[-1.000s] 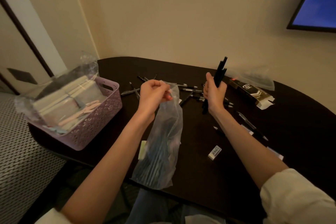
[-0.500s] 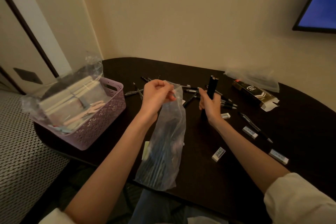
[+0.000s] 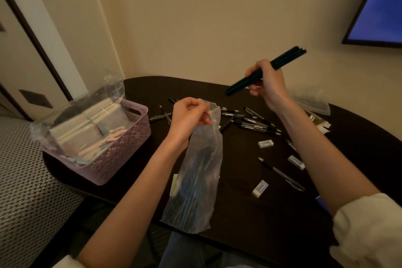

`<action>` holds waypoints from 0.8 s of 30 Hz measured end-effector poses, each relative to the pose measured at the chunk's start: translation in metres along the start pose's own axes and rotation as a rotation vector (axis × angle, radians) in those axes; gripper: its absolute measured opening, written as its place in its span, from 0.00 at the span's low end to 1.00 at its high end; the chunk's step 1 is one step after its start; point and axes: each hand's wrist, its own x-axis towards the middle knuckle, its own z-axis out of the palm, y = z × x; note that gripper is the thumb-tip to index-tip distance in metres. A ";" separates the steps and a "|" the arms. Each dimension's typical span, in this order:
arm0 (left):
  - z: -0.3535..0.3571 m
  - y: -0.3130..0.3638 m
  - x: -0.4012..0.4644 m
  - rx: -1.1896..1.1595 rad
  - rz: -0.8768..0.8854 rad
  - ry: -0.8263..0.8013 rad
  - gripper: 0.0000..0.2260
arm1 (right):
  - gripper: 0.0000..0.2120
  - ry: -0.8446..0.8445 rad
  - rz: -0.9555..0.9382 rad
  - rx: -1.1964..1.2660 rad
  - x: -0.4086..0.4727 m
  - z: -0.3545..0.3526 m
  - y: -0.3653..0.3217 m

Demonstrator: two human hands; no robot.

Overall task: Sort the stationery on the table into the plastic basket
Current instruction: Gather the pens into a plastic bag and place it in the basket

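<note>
My left hand [image 3: 188, 116] pinches the open top of a clear plastic bag [image 3: 195, 172] that hangs down to the table edge with dark pens inside. Raised above the table, my right hand [image 3: 266, 85] grips a bundle of dark pens [image 3: 282, 62], tilted with the lower end pointing left toward the bag. A lilac plastic basket [image 3: 121, 154] stands at the table's left end, holding bagged notebooks and pink scissors. Several loose pens [image 3: 252, 122] lie in the middle of the dark table [image 3: 250, 213], with three white erasers [image 3: 265, 143] nearer me.
A clear pen [image 3: 280, 174] lies by the erasers at the right. An opened black-and-gold box [image 3: 315, 118] and an empty clear bag [image 3: 311, 100] lie behind my right arm. A wall stands close behind the table, with a screen [image 3: 378, 6] at upper right.
My right hand has lifted the pen bundle off the table and tilted it from upright to slanting toward the bag. My left hand still holds the bag's mouth.
</note>
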 end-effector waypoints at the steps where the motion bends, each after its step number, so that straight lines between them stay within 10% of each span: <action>1: 0.000 0.001 -0.001 -0.003 0.005 -0.002 0.05 | 0.11 -0.038 0.019 0.020 0.000 0.005 -0.003; 10: -0.002 0.016 -0.010 -0.021 0.041 -0.005 0.04 | 0.08 -0.287 0.190 -0.255 -0.002 0.039 -0.004; 24: -0.015 0.030 -0.014 -0.077 0.128 0.050 0.02 | 0.33 -0.559 0.323 -0.442 -0.006 0.055 -0.012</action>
